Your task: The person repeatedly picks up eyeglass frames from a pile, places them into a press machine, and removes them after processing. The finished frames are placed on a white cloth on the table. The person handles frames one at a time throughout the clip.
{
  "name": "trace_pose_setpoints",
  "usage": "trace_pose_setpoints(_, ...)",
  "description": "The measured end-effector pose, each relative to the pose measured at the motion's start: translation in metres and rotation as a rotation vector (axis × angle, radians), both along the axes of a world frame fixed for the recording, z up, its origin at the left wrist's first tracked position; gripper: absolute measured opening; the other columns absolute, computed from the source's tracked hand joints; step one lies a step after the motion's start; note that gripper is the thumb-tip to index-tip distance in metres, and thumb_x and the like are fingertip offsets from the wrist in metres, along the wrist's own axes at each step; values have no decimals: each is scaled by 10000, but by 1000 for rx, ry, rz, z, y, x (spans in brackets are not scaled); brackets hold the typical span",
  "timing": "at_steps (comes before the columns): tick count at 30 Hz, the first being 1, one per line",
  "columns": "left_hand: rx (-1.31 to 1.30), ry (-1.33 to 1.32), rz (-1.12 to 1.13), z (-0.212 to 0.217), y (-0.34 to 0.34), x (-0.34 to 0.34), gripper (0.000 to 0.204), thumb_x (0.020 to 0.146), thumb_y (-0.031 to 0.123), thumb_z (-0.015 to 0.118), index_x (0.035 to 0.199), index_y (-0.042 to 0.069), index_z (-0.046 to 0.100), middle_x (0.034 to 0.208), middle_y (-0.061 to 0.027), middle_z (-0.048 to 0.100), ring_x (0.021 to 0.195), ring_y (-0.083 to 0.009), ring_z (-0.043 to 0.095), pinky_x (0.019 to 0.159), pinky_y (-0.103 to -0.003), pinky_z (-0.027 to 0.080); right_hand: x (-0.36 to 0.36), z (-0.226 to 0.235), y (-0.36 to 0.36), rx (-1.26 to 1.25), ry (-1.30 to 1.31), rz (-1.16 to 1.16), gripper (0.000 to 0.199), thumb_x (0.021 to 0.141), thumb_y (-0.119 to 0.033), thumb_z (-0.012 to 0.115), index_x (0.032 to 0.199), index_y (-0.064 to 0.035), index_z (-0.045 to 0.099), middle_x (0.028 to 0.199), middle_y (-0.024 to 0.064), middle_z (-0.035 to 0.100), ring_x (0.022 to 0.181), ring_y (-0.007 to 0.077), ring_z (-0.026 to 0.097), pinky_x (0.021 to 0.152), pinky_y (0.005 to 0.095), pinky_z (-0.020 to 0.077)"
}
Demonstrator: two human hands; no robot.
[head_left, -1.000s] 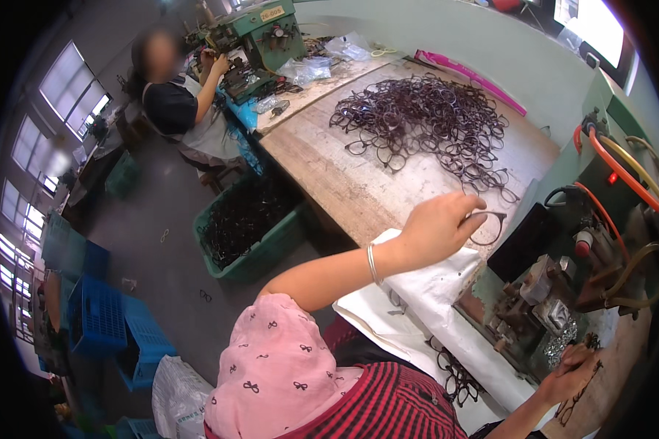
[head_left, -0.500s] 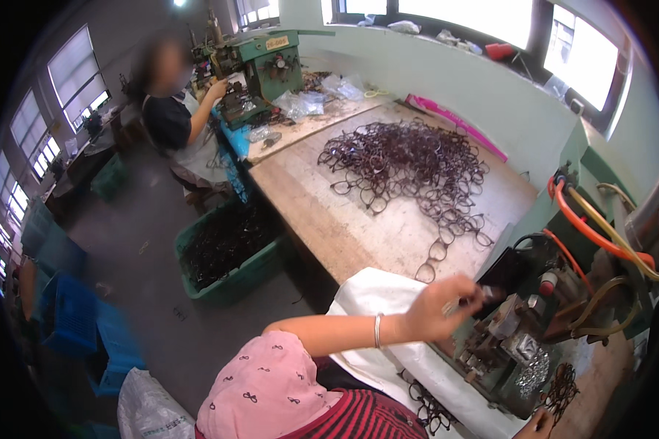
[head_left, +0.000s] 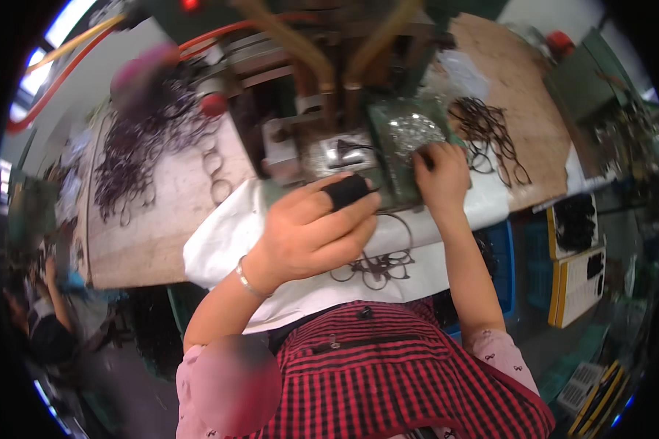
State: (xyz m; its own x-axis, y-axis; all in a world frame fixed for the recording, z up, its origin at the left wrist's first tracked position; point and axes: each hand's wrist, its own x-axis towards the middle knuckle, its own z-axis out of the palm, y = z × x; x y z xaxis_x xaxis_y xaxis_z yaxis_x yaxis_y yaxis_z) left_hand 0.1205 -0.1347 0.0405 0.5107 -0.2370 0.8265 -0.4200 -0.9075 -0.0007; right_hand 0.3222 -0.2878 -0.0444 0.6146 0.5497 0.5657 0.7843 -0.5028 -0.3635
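- The left hand (head_left: 311,230), mid-frame, has its fingers bent in and seems to pinch one dark glasses frame (head_left: 411,233); part of the rim is hidden under the hand.
- The right hand (head_left: 445,179), right of centre, is curled beside the metal shavings (head_left: 411,130); I cannot tell whether it pinches anything.
- The left hand is just below the machine's metal block (head_left: 348,157); a fingertip straying under it could be nipped if the machine moved.
- The black finger wrap (head_left: 346,192) could snag on the block's edges if it brushed them.
- Loose shavings could scratch a rim or prick the right hand.
- Below the hands, more glasses (head_left: 381,272) lie tangled on the white cloth (head_left: 428,272); a tug on the cloth could spill them.
- Hoses (head_left: 307,51) and the machine close off the upper middle.
- The glasses heap (head_left: 139,157) at upper left and the small pile (head_left: 483,132) at upper right limit sideways reach; bare table (head_left: 154,256) at middle left gives the most room, down to its front edge.
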Motion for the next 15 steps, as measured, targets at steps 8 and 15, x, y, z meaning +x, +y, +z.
trace_pose_setpoints(8, 18, 78, -25, 13, 17, 7, 170, 702, 142, 657, 867, 102, 667, 1020, -34, 708, 719, -153, 607, 702, -314, 587, 32, 24, 10, 254, 430, -149, 168, 869, -192, 689, 907, -28, 691, 779, 149, 688, 736, 292, 669, 668, 361, 499)
trace_pose_setpoints(15, -137, 35, 101, -9, 3, -8, 202, 719, 127, 673, 920, 128, 676, 1057, -12, 705, 700, -139, 582, 920, -366, 561, 32, -2, 20, 315, 453, 7, 154, 886, -147, 695, 985, -28, 699, 914, 103, 715, 808, 190, 658, 737, 309, 504)
